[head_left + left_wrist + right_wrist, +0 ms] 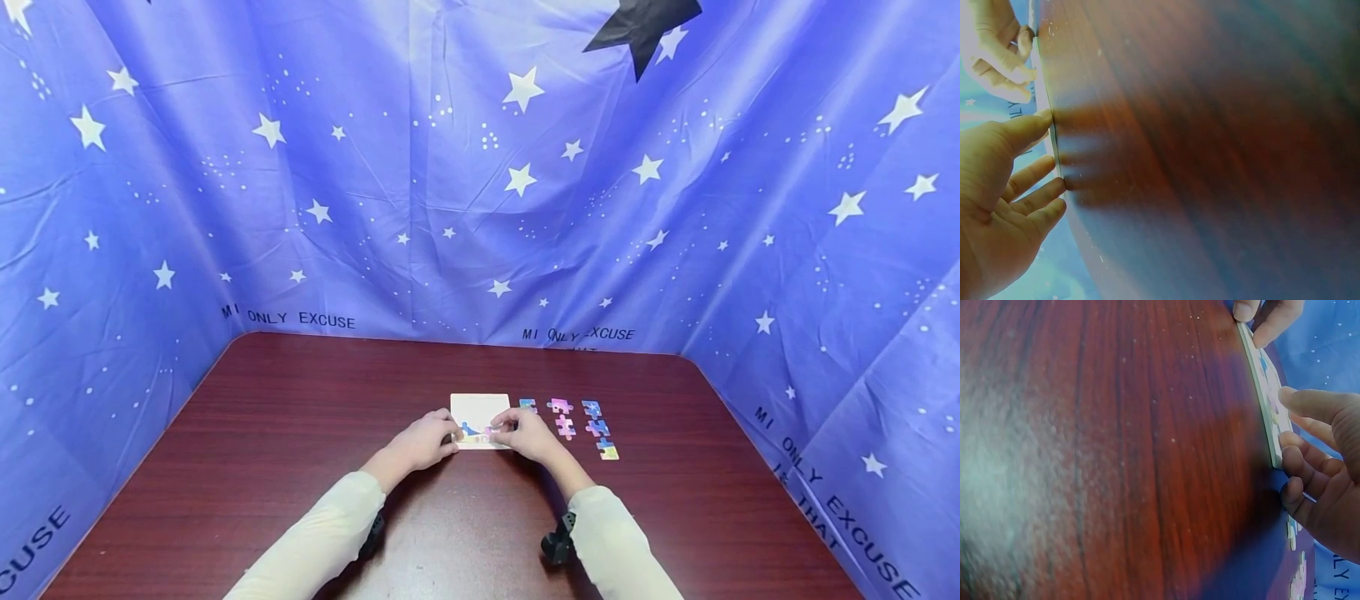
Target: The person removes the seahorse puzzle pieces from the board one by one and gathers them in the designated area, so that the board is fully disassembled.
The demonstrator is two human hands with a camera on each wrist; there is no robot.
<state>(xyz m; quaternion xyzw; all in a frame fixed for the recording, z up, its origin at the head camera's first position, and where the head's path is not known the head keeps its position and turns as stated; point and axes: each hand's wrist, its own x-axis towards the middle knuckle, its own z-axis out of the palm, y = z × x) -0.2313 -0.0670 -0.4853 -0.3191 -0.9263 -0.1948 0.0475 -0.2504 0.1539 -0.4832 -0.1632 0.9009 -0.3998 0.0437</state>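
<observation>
A white puzzle board lies on the table with a few colourful pieces along its near side. My left hand holds the board by its near left corner, thumb and fingertips at the edge, as the left wrist view also shows. Over the right part of the board is my right hand. Its thumb and forefinger pinch a small pink puzzle piece close to the board surface. In the right wrist view the other fingers of the right hand curl loosely beside the board's right end.
Right of the board, several loose jigsaw pieces lie in rough columns, pink, blue and yellow. One blue piece sits partly behind the right hand. The dark red wooden table is enclosed by a blue star-patterned curtain.
</observation>
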